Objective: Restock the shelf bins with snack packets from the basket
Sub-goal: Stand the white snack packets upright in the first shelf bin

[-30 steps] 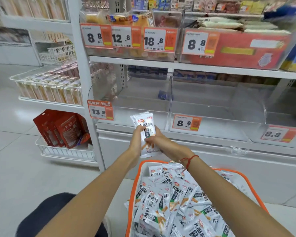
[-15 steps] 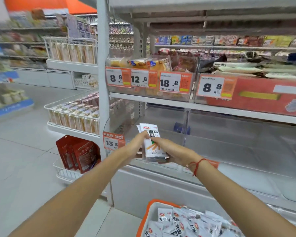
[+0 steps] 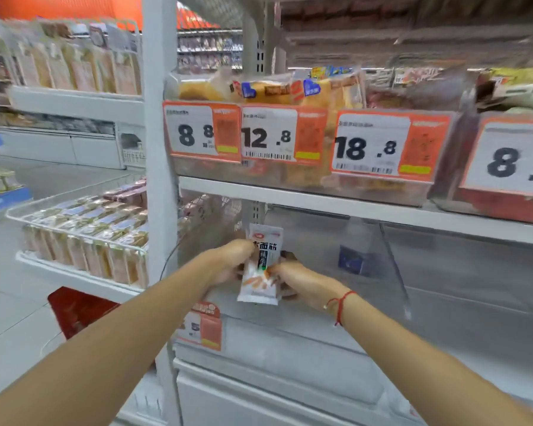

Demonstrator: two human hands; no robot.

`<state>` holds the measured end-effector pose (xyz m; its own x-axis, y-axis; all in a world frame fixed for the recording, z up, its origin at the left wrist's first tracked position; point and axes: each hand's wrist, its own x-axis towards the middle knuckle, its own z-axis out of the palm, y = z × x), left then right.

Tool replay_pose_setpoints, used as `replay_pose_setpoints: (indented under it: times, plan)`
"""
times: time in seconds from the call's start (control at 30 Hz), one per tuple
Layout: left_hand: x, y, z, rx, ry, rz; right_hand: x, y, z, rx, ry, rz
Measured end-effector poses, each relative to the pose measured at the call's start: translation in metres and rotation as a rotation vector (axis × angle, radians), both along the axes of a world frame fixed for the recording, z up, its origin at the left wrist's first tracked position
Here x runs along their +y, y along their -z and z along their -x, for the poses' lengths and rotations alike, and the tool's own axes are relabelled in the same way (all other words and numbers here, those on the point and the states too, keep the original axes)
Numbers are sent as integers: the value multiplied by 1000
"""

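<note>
A white snack packet stands upright at the mouth of the clear shelf bin, clamped between both grips: the left hand holds its left edge, the right hand its right. Orange price tags hang above.

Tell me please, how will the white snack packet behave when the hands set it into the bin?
The snack packet looks like thin film, so probably light and floppy. Left hand and right hand both grip it. Its glossy wrapper may slide.
</note>
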<state>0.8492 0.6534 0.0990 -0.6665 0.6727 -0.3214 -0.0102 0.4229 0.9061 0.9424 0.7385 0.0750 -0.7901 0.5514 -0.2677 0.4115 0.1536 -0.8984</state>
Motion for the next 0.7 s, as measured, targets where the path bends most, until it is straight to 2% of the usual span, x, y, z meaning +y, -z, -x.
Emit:
replay_pose_setpoints:
  times: [0.13, 0.23, 0.43, 0.5, 0.6, 0.7]
  plan:
    - [35, 21, 45, 108, 14, 89, 16, 20, 33, 7, -70, -41]
    - [57, 34, 70, 194, 26, 101, 26, 28, 60, 120, -12, -237]
    - [67, 64, 109, 362, -27, -61, 49, 52, 104, 54, -24, -544]
    - [65, 64, 107, 549, -25, 50, 52, 55, 110, 27, -10, -633]
    - [57, 55, 93, 1007, -8, 444, 54, 56, 111, 3, 60, -758]
    - [51, 43, 81, 1291, -40, 623, 56, 58, 107, 5, 85, -739]
